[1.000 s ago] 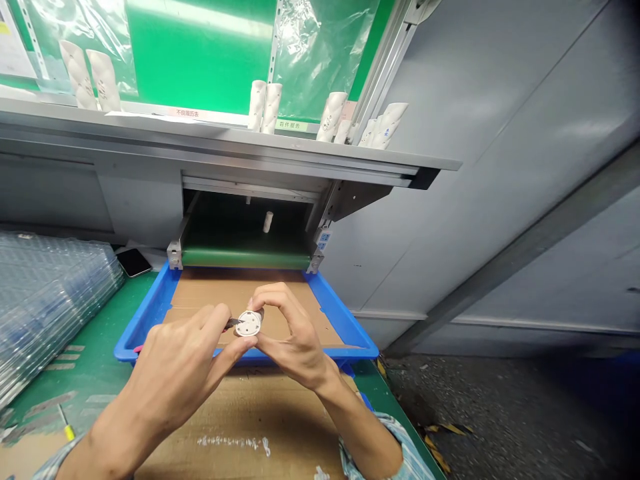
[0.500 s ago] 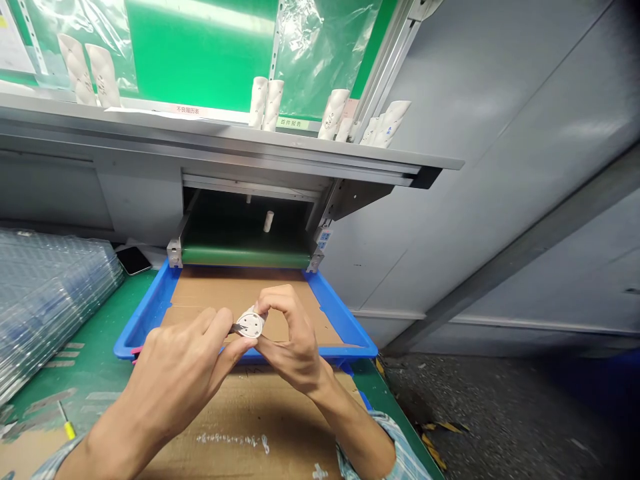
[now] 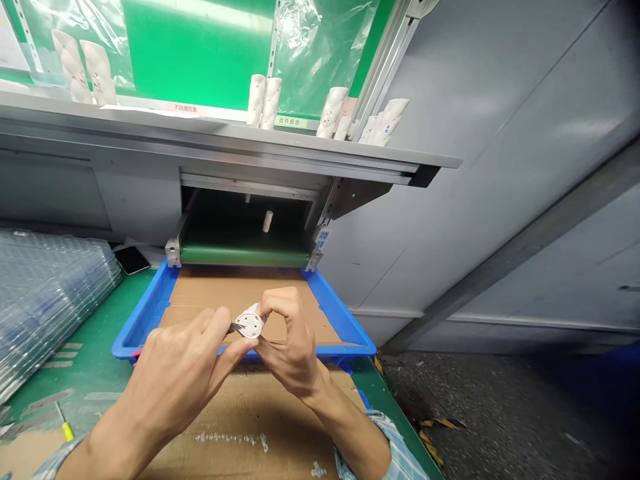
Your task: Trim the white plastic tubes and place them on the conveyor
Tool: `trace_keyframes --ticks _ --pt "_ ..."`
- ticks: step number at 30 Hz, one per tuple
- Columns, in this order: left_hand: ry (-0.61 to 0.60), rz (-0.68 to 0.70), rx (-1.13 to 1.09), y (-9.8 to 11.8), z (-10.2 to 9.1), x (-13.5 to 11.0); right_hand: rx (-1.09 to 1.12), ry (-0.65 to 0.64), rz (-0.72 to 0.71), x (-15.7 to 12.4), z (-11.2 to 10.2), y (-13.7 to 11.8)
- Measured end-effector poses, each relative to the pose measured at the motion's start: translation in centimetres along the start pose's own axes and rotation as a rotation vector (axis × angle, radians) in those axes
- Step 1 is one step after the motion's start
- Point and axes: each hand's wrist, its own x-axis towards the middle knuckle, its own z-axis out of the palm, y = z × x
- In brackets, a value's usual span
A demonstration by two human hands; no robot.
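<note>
Head view: in right hand we are gripping white piece, just beside left thumb; in left hand we are clasping dark tool, tip at piece's face. We should be bracing thumbs, pressing lightly.

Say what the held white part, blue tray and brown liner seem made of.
White part: probably matte plastic, given its smooth, holed face.
Blue tray: likely plastic, slight sheen, evenly coloured walls.
Brown liner: apparently matte cardboard, flat papery tan surface.
</note>
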Motion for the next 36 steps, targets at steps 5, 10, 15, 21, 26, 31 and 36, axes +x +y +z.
trace_keyframes --ticks 5,10,15,21,26,31,36 --pt "-0.026 0.015 -0.032 0.1 0.2 -0.3 -0.031 0.021 -0.001 -0.2 0.1 -0.1" --pt "0.001 0.043 -0.200 -0.2 -0.1 -0.3 -0.016 0.008 0.044 0.1 0.1 -0.1" --pt "0.094 -0.020 -0.305 -1.0 -0.7 0.1 0.061 -0.030 0.079 0.4 0.1 -0.1" --pt "0.106 -0.097 -0.327 -1.4 -0.8 -0.1 0.117 -0.063 0.089 0.4 0.0 -0.2" --pt "0.103 -0.142 -0.335 -1.6 -0.6 -0.1 0.139 -0.138 -0.001 0.4 -0.1 -0.4" --pt "0.296 -0.272 -0.199 -2.6 -0.8 0.2 0.152 -0.183 -0.001 0.4 -0.1 -0.5" --pt "0.105 -0.085 -0.413 -2.4 -1.1 0.4 0.231 -0.163 0.081 -0.1 0.0 -0.4"
